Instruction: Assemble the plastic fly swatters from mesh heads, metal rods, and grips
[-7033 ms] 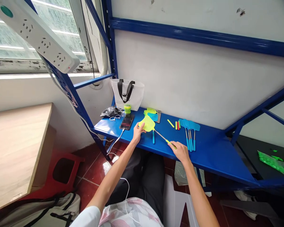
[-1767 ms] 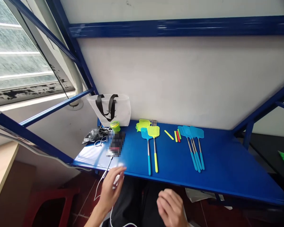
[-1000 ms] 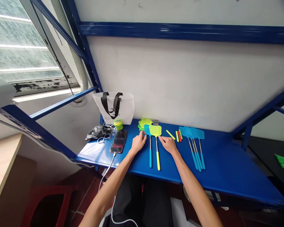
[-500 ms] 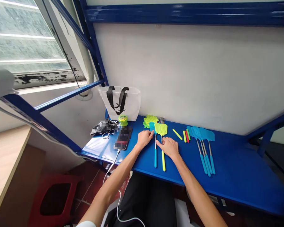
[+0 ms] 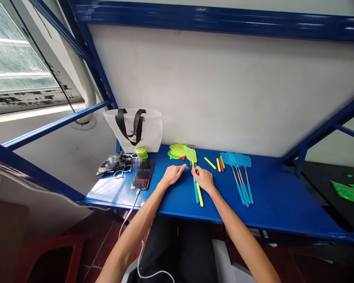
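Observation:
My right hand (image 5: 203, 178) has its fingertips closed around the metal shaft of a yellow-green plastic fly swatter (image 5: 190, 154), just below the mesh head. A blue-handled fly swatter (image 5: 196, 192) lies tight against it, and its head is hidden. My left hand (image 5: 172, 175) rests palm down on the blue steel shelf (image 5: 271, 200), its fingers pointing at the shafts and holding nothing. Beyond the hands lie stacked yellow-green swatter heads (image 5: 177, 150), loose metal shafts (image 5: 191, 146), short coloured handle pieces (image 5: 219, 164) and several assembled blue swatters (image 5: 240, 181).
On the shelf's left stand a white tote bag (image 5: 132, 129) and a green spool (image 5: 141, 151). Scissors (image 5: 119, 174), a black plastic bag (image 5: 110, 164) and a blurred phone (image 5: 141, 175) with a white cable lie there too. A white wall backs the shelf.
The yellow-green swatter has tilted and now lies over the blue one, covering its head. My right hand has moved onto the shafts, and my left hand has shifted slightly left of them.

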The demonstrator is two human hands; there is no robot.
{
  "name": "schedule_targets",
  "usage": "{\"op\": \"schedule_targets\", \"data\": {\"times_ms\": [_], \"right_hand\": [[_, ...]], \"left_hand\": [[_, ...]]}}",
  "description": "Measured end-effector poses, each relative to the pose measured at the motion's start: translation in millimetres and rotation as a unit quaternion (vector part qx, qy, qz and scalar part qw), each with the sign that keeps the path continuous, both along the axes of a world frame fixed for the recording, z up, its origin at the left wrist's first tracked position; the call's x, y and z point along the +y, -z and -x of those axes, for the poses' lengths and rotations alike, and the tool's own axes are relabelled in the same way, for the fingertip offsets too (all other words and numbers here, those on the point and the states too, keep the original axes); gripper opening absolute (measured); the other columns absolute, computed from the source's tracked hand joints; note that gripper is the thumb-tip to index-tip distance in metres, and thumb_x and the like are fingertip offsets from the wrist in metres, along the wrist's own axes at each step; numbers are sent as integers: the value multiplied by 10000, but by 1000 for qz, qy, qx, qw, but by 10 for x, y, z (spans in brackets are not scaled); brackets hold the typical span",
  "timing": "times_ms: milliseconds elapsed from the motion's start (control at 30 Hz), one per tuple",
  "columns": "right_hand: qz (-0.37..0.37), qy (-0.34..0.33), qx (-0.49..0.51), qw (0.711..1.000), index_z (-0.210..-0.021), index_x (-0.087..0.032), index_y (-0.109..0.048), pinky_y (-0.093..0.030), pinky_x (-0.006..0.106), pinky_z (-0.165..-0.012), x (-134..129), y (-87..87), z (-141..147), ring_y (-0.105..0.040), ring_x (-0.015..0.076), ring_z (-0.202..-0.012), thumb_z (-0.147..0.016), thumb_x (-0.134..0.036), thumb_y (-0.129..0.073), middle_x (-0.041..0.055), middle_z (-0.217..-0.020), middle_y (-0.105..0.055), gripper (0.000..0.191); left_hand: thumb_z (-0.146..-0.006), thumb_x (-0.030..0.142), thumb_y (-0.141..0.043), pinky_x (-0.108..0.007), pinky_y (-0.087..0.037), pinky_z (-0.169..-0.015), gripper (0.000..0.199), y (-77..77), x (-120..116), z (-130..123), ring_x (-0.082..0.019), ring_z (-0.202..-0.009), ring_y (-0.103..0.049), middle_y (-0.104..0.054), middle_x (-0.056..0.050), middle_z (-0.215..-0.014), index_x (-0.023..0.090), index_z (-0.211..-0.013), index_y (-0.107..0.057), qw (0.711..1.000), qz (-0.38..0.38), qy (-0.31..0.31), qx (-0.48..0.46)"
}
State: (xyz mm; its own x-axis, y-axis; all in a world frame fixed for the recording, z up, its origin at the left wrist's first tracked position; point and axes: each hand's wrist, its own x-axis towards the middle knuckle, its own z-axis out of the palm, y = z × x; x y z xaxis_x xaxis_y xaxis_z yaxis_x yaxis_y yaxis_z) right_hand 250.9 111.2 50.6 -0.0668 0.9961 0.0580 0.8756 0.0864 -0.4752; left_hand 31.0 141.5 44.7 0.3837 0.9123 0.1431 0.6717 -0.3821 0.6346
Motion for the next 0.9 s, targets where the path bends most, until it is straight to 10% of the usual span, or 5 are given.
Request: {"op": "schedule_targets", "data": {"times_ms": [267,567,900], "right_hand": [[-20,-2,282,959,-1007,-264,-644,-356,290,-508,-213,-155,-628,-553,202,-539,-1002,-846,-510,-3,-660,-649,597],[10,224,-77,972,-1032,-243,-748,-458,311,-735,-128,-332,-2557,-742,275,-836,-1081,-507,-514,110,-943,-814,356],[39,251,-176,951,-1161,-216,-799,-492,390,-747,114,54,-3141,-764,350,-914,-1103,-461,-427,189,-1045,-819,449]], "left_hand": [[-1148,713,-248,-320,-511,-826,823,34,0,34,-242,-732,-728,-702,-33,-634,222,-956,-879,992,20,-50,-113],[-1147,709,-278,-319,-508,-830,802,44,0,28,-238,-736,-728,-718,-41,-663,217,-906,-864,992,11,-50,-112],[-1126,751,-274,-324,-501,-800,821,58,26,22,-239,-725,-712,-722,-39,-668,218,-908,-859,990,23,-55,-128]]}}
